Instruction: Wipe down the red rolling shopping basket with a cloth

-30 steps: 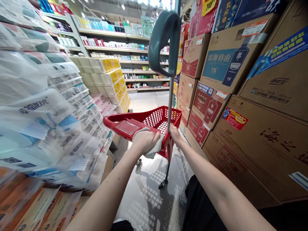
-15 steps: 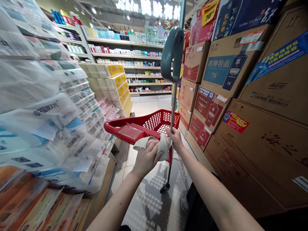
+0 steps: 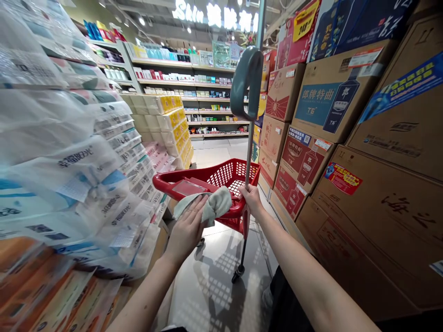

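Left hand (image 3: 187,233), fingers flat and open, pressing a grey-green cloth (image 3: 207,206) against the red trolley basket (image 3: 238,162); right hand (image 3: 251,199) clenched around its steel pole (image 3: 249,157).

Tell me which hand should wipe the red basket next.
Left, likely: the left hand is on the grey cloth, while the right hand grips the metal pole.
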Tool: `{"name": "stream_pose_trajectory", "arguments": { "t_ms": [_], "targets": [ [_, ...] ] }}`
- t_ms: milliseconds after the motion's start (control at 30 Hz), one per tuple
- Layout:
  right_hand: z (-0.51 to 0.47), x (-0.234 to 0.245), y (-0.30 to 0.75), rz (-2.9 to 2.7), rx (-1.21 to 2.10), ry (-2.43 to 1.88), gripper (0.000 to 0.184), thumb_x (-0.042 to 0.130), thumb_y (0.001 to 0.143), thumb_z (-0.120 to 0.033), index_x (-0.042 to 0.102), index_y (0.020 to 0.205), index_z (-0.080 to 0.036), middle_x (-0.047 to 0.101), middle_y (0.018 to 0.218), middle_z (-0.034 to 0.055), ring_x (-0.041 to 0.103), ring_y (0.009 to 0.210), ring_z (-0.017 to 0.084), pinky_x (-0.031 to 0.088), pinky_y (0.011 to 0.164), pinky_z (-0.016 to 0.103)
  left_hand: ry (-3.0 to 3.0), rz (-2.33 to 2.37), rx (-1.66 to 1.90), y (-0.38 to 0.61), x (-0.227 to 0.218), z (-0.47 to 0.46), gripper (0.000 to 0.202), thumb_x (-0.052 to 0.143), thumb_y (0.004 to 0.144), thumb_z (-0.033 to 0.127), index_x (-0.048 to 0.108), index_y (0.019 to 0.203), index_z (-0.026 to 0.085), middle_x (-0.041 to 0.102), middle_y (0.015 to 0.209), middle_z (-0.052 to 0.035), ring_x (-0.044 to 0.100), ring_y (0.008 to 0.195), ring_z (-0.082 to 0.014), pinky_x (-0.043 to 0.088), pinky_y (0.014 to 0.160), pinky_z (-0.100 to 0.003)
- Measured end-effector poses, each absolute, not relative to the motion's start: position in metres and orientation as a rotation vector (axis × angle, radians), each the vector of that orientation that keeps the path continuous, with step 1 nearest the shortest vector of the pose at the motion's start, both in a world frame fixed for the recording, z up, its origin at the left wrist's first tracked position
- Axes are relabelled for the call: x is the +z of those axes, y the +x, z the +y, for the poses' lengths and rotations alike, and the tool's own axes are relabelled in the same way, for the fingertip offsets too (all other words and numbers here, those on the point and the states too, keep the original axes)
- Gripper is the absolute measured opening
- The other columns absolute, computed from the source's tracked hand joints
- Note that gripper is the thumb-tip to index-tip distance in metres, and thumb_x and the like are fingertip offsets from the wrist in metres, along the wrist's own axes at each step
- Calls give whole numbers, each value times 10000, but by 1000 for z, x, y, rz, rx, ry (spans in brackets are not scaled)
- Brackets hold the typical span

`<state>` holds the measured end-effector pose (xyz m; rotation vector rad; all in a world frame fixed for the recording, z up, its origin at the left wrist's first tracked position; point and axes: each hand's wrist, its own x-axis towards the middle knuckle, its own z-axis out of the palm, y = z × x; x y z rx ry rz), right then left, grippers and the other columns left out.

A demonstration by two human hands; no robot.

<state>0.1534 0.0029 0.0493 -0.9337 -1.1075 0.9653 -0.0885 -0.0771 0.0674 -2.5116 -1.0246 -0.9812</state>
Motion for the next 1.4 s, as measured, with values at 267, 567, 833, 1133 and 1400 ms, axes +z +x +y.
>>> {"name": "stream_pose_trajectory", "arguments": {
  "t_ms": [267,567,833,1133,1400],
  "targets": [
    [-5,56,165,-1120,948,-974,296,612,716,-357,504,491,-198,524,458,-45,431,453,86,340,480,215,-2572,-1237,-868,-81,108,-33,471,300,986,388,562,1321,186,556,1393,-72,453,1342,-222,350,1144,-396],
    [3,60,174,-1116,857,-986,339,557,708,-310,452,401,-209,449,384,-52,386,428,77,335,493,216,-2588,-1428,-513,-78,130,7,552,217,987,469,688,977,180,711,1050,-86,605,1063,-246,390,1017,-413],
    [4,63,205,-1240,1029,-946,358,596,722,-347,482,418,-197,485,421,-30,405,452,76,325,501,208,-2811,-1195,-496,-68,136,-14,508,244,984,467,666,1092,206,682,1152,-62,598,1084,-221,398,1005,-356],
    [5,64,214,-1270,974,-972,394,558,731,-377,465,390,-203,461,423,-26,410,463,78,363,530,212,-2607,-1832,-480,-97,131,12,607,217,944,596,681,1067,225,692,1158,-65,619,1082,-259,438,894,-339],
    [15,58,223,-1284,923,-1014,391,553,741,-343,464,385,-207,450,400,-32,409,447,80,368,516,211,-2844,-1506,-360,-77,140,3,552,274,927,593,639,1150,245,667,1207,-32,581,1131,-245,422,923,-309]
  ]
}}
